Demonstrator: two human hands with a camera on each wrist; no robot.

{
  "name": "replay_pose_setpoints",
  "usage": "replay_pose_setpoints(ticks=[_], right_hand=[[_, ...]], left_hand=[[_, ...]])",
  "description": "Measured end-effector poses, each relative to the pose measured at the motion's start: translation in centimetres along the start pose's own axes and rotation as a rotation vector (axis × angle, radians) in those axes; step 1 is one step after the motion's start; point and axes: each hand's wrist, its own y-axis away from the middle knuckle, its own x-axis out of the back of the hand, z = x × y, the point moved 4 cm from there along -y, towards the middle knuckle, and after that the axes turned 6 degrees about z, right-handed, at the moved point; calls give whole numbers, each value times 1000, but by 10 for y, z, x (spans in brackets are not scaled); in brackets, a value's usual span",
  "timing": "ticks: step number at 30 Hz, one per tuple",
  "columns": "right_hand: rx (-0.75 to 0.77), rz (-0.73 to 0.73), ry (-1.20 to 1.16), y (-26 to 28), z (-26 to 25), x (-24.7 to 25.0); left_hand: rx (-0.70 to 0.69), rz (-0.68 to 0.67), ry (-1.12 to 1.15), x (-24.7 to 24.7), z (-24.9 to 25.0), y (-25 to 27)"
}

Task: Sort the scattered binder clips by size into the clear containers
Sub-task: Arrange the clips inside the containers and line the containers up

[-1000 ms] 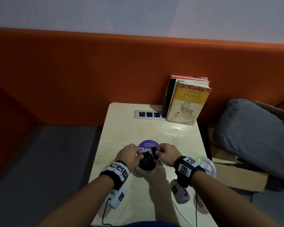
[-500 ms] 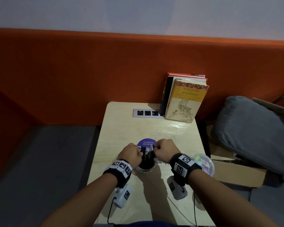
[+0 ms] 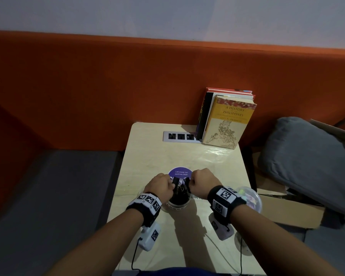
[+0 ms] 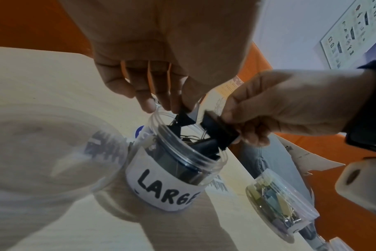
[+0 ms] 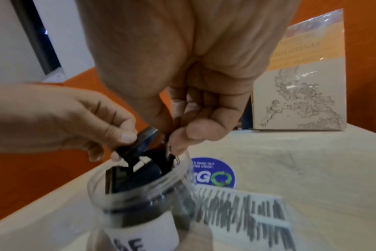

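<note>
A clear jar labelled LARGE [image 4: 161, 186] stands near the table's front edge, holding several black binder clips. My left hand [image 4: 174, 105] pinches a large black clip [image 4: 184, 118] right over the jar's mouth. My right hand [image 4: 232, 129] pinches a second large black clip [image 4: 219, 134] that reaches into the mouth on the right side. In the head view the left hand [image 3: 163, 186] and right hand [image 3: 199, 181] meet over the jar [image 3: 177, 204]. The right wrist view shows the left hand's clip [image 5: 140, 142] and the right hand's clip [image 5: 161, 159] above the jar [image 5: 137, 200].
A clear container of small coloured clips [image 4: 277, 202] lies right of the jar, near the table's right edge. Another clear container [image 4: 43, 152] is blurred at the left. A purple sticker [image 3: 180, 173] is behind the jar. Books [image 3: 225, 120] and a socket strip [image 3: 180, 137] stand at the back.
Both hands stay over the LARGE jar, each still pinching its black clip; they have drawn slightly closer together and lower at the jar's mouth.
</note>
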Motion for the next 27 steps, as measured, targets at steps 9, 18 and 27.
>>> replay_pose_setpoints(ticks=[9,18,27], right_hand=[[-39,-49,-52,-15,-6,-27],[-94,-86,-63,-14,-1,-22],[-44,-16,-82,-16,-15,-34]], left_hand=[[3,-22,22,-2,-1,-3],[14,42,97,9,-10,-1],[-78,29,9,3,-2,5]])
